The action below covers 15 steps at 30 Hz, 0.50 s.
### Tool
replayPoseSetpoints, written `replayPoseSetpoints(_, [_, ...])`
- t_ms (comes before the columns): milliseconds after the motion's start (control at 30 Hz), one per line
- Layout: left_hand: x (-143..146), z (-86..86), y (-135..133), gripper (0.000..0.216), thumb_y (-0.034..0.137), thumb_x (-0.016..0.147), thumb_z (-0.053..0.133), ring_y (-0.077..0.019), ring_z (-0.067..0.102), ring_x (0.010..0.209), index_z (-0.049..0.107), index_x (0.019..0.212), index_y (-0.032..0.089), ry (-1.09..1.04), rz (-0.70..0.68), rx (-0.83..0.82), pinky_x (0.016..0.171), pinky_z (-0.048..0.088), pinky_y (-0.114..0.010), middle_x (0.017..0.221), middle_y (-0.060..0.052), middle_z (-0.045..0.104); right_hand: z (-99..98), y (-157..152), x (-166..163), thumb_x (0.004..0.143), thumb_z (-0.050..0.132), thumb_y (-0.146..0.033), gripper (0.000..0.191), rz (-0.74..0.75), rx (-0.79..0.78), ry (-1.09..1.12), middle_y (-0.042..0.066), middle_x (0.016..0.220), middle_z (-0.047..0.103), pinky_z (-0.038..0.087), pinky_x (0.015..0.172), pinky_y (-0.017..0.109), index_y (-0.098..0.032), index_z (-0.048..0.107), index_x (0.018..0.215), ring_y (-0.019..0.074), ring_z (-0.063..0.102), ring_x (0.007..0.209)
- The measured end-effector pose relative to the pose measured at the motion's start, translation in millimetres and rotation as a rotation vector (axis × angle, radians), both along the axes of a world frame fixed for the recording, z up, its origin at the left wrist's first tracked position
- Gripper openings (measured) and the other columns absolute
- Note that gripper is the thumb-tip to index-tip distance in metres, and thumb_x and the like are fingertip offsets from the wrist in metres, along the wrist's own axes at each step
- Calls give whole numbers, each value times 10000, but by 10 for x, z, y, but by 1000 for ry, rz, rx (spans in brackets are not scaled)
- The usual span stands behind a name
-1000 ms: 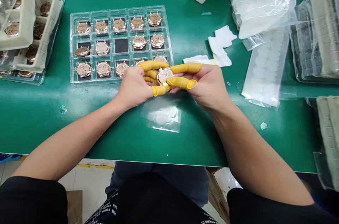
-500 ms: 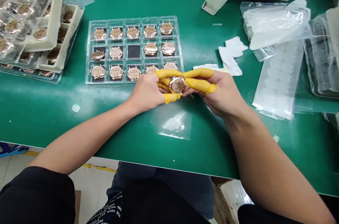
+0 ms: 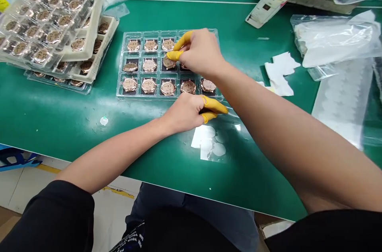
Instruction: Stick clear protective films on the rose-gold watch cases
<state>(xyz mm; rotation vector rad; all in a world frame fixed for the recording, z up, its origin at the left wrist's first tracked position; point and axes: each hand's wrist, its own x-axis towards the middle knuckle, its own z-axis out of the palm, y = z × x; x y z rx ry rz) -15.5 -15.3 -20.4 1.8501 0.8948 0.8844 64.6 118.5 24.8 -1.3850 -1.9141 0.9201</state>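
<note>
My right hand [image 3: 199,51], in yellow finger cots, reaches over the clear plastic tray [image 3: 119,95]. Its thumb and finger pinch a rose-gold watch case [image 3: 168,62], back up, in the third compartment of the middle row. Other watch cases [image 3: 148,85] lie in the surrounding compartments on dark pads; my right hand and forearm hide part of the tray's right side. In front of the tray, my left hand [image 3: 191,112] hovers low with its cot-covered fingers slightly apart and nothing visible between them. Just below it lies a clear film sheet [image 3: 209,152] with round stickers.
Stacked trays of watch cases [image 3: 53,17] stand on the left. Torn white paper [image 3: 280,75], a bag of white material [image 3: 337,39] and a translucent strip [image 3: 340,101] lie on the right. A long white card [image 3: 268,5] juts in at the back. The green table's front edge runs before me.
My right hand has carried the watch case from between both hands into the vacant middle-row compartment. My left hand has let go and stays near the tray's front. The view has shifted left.
</note>
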Motion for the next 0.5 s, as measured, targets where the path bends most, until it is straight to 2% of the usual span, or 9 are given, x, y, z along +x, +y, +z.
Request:
replayPoseSetpoints(100, [2, 8, 0, 346, 26, 903, 648, -170, 815, 1069, 832, 1136, 203, 16, -4, -1, 1032, 637, -299, 1140, -6, 851, 53, -45, -53, 788, 850, -267, 95, 33, 128, -208, 92, 868, 738, 531, 896, 487, -229, 769, 820, 328, 676, 976])
replayPoseSetpoints(200, [4, 42, -4, 282, 78, 901, 679, -165, 819, 1033, 817, 1138, 147, -9, -17, -47, 1005, 633, -272, 1125, -27, 853, 136, -114, -92, 843, 786, -309, 119, 172, 172, -252, 103, 1001, 754, 519, 896, 458, -253, 813, 945, 336, 656, 1073])
replayPoseSetpoints(300, [-1, 84, -4, 241, 99, 891, 690, -163, 819, 1000, 811, 1098, 132, -10, -35, -83, 974, 628, -265, 1100, -27, 856, 141, -101, -251, 843, 760, -281, 152, 323, 118, -268, 102, 1024, 771, 514, 864, 430, -240, 835, 968, 308, 666, 1020])
replayPoseSetpoints(400, [-4, 107, -1, 216, 107, 893, 677, -170, 813, 983, 811, 1060, 139, 13, -25, -64, 936, 620, -278, 1085, -20, 857, 106, -38, -403, 777, 783, -215, 178, 326, 6, -265, 108, 930, 787, 510, 816, 412, -175, 844, 940, 271, 682, 886])
replayPoseSetpoints(500, [-1, 108, 4, 198, 132, 913, 659, -179, 807, 949, 809, 1042, 131, 33, -27, -30, 888, 608, -289, 1063, -33, 855, 95, 5, -436, 702, 805, -169, 224, 323, -62, -246, 99, 921, 800, 520, 797, 399, -160, 848, 922, 257, 688, 857])
